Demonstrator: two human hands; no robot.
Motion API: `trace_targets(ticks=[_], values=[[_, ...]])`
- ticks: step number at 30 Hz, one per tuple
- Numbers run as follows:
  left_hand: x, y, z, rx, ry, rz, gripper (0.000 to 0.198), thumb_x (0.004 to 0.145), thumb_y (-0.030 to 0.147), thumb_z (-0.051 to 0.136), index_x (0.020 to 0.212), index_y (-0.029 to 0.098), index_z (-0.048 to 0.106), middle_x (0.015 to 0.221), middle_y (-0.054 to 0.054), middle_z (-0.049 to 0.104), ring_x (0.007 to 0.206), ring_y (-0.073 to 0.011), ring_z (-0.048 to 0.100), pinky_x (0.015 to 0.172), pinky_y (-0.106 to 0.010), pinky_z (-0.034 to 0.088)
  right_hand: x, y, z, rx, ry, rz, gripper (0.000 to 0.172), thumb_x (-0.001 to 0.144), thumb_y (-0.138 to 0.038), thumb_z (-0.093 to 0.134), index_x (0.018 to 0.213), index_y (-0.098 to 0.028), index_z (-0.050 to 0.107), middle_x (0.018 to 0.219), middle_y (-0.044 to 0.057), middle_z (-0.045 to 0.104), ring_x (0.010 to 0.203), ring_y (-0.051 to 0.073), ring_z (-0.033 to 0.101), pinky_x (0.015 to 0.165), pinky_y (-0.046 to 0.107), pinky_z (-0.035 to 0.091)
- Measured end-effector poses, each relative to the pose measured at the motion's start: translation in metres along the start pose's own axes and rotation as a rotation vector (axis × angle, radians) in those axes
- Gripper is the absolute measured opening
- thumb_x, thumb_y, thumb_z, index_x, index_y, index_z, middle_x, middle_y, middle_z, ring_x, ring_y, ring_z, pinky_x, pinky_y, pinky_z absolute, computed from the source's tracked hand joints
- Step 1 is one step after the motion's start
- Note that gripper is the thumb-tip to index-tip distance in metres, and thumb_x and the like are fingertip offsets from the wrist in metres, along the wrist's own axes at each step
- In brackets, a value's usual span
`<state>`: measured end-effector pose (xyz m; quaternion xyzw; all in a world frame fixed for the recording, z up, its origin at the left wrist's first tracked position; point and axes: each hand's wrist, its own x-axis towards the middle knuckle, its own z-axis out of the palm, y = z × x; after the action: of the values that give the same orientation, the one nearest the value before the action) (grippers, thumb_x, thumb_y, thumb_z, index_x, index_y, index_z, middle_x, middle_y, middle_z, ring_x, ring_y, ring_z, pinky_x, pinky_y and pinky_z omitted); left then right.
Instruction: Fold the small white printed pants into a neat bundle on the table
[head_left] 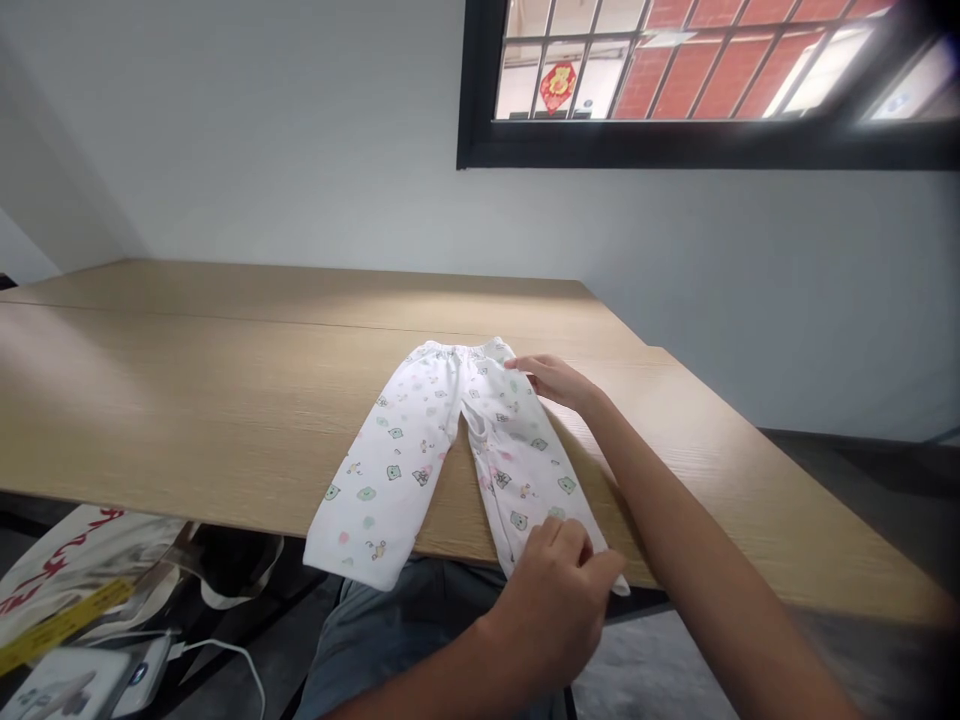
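Observation:
A small pair of white children's trousers (409, 450) with little coloured prints lies spread on the wooden table (187, 400), waistband away from me, both leg ends hanging over the near edge. My left hand (559, 590) is closed in a pinch on the hem of the right leg at the table's edge. My right hand (551, 378) rests at the right side of the waistband, its fingers curled onto the cloth's edge.
The table runs to a white wall with a dark-framed window (705, 145) above. Under the table at lower left lie a white bag with red print (67, 570), a white device (82, 680) and a white cable (232, 655).

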<state>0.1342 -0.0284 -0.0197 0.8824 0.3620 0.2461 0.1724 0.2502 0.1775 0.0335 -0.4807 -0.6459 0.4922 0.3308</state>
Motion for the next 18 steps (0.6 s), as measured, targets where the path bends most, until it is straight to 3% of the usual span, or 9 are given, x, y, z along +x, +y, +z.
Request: trace_targets(ticks=[2, 5, 7, 9, 13, 16, 18], values=[[-0.004, 0.002, -0.018, -0.101, 0.074, -0.027, 0.037, 0.079, 0.009, 0.038, 0.112, 0.024, 0.045, 0.088, -0.004, 0.046, 0.084, -0.0142, 0.045, 0.074, -0.026, 0.048, 0.002, -0.011, 0.006, 0.118, -0.025, -0.034, 0.034, 0.074, -0.033, 0.056, 0.101, -0.013, 0.06, 0.087, 0.007, 0.054, 0.074, 0.012, 0.052, 0.068, 0.024, 0.046], [-0.023, 0.004, -0.065, -0.228, 0.336, -0.143, 0.034, 0.084, 0.017, 0.034, 0.114, 0.028, 0.045, 0.094, -0.001, 0.052, 0.083, -0.0105, 0.051, 0.074, -0.02, 0.05, 0.005, -0.034, 0.025, 0.346, -0.117, -0.122, 0.031, 0.077, -0.035, 0.057, 0.099, -0.013, 0.055, 0.106, 0.01, 0.052, 0.09, 0.014, 0.053, 0.082, 0.025, 0.046], [-0.046, 0.002, -0.1, -0.206, 0.53, -0.311, 0.026, 0.086, 0.026, 0.037, 0.109, 0.03, 0.049, 0.095, 0.002, 0.055, 0.071, -0.0075, 0.053, 0.061, -0.014, 0.048, 0.011, -0.047, 0.042, 0.404, -0.19, -0.171, 0.032, 0.079, -0.038, 0.056, 0.097, -0.012, 0.052, 0.115, 0.011, 0.048, 0.095, 0.015, 0.053, 0.089, 0.026, 0.044], [-0.072, -0.007, -0.128, -0.105, 0.599, -0.565, 0.024, 0.086, 0.032, 0.042, 0.109, 0.032, 0.051, 0.09, 0.005, 0.057, 0.06, -0.0063, 0.051, 0.048, -0.012, 0.043, 0.02, -0.054, 0.063, 0.306, -0.239, -0.193, 0.035, 0.082, -0.04, 0.051, 0.101, -0.011, 0.05, 0.12, 0.012, 0.046, 0.098, 0.015, 0.053, 0.092, 0.025, 0.043], [-0.114, -0.043, -0.151, 0.074, 0.404, -0.931, 0.034, 0.086, 0.032, 0.034, 0.118, 0.037, 0.045, 0.101, 0.007, 0.056, 0.086, -0.0105, 0.056, 0.065, -0.014, 0.048, 0.041, -0.049, 0.108, 0.084, -0.31, -0.154, 0.044, 0.084, -0.043, 0.045, 0.109, -0.008, 0.048, 0.119, 0.015, 0.047, 0.1, 0.016, 0.054, 0.088, 0.024, 0.046], [-0.127, -0.067, -0.146, 0.063, 0.197, -1.038, 0.04, 0.085, 0.029, 0.024, 0.112, 0.03, 0.052, 0.108, 0.003, 0.054, 0.099, -0.0152, 0.053, 0.08, -0.022, 0.048, 0.048, -0.04, 0.133, -0.069, -0.312, -0.129, 0.043, 0.084, -0.04, 0.044, 0.109, -0.006, 0.051, 0.113, 0.016, 0.052, 0.097, 0.019, 0.055, 0.086, 0.028, 0.046], [-0.126, -0.071, -0.141, 0.05, 0.096, -1.067, 0.041, 0.084, 0.028, 0.023, 0.111, 0.029, 0.054, 0.112, 0.001, 0.052, 0.102, -0.0174, 0.052, 0.086, -0.027, 0.046, 0.046, -0.036, 0.139, -0.19, -0.29, -0.147, 0.039, 0.081, -0.033, 0.047, 0.111, -0.009, 0.053, 0.116, 0.013, 0.052, 0.101, 0.02, 0.053, 0.09, 0.03, 0.042]])
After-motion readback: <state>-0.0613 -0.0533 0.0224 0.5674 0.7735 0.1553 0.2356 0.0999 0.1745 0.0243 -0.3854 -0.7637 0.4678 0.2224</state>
